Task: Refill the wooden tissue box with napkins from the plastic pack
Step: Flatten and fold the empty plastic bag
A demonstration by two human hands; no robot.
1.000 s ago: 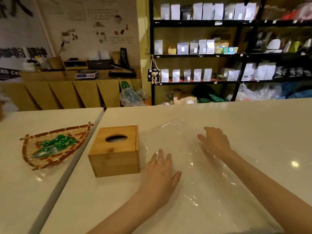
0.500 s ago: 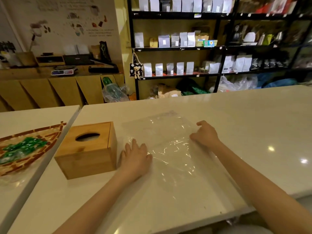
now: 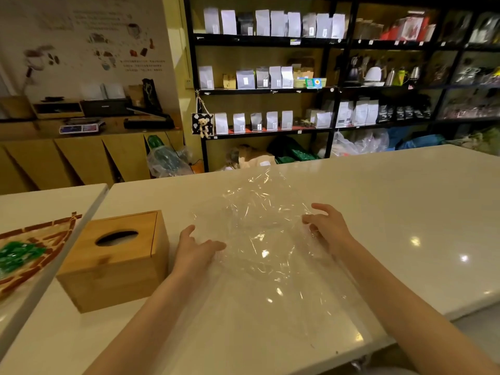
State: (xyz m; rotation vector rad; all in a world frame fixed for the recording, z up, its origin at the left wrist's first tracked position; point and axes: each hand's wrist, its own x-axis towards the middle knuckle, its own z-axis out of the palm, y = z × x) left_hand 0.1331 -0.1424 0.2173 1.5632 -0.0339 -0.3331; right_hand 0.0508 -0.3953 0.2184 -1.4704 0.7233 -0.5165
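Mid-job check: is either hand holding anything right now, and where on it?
Both hands are on the clear plastic pack: the left hand at its left edge, the right hand at its right edge. Whether the fingers actually pinch the film cannot be told.

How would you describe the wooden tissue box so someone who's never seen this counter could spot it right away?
Start at the long white counter in front of the shelves. Near its left end, just left of the person's left hand, stands the wooden tissue box. It is the only wooden cube there, with an oval slot in its top, unlike the crinkled clear plastic pack beside it.
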